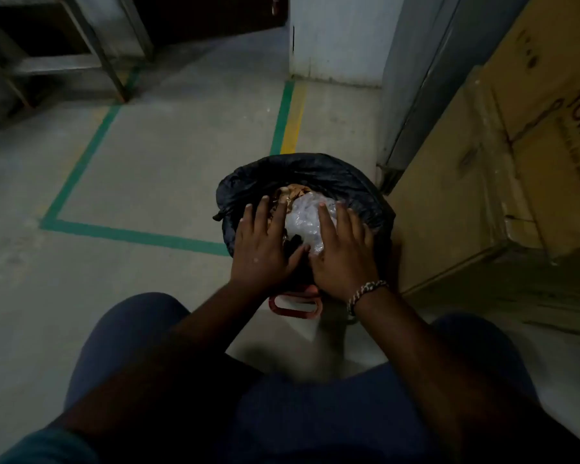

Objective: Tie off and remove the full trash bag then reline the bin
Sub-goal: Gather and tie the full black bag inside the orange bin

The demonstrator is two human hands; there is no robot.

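The left hand (265, 249) lies flat and open, fingers spread, palm down on the rubbish at the near left of the bag's mouth; the right hand (340, 252) lies the same way just beside it, fingers spread and gripping nothing, pressing on a crumpled clear plastic (307, 219) wad; the two thumbs almost meet over a dark gap between the hands; a braided band (365, 291) circles the right wrist. Beyond the fingertips some brown paper (292, 192) shows at the top of the heap; around it the black bag (298, 169) is folded out over the rim of the bin, its mouth wide and untied, full to the top; the bin itself is hidden under the bag, so its colour cannot be told. Just below the hands, on the floor (181, 155), a red handle (295, 306) or loop sticks out toward the person; what it belongs to is unclear. The bin stands on the grey floor at the corner of a green tape line (131, 234), with a yellow stripe (293, 118) beyond it; a cardboard box (482, 182) stands close on the right, and a metal frame (91, 48) is well apart at the far left; the person's knees in dark blue trousers (131, 346) flank the view.
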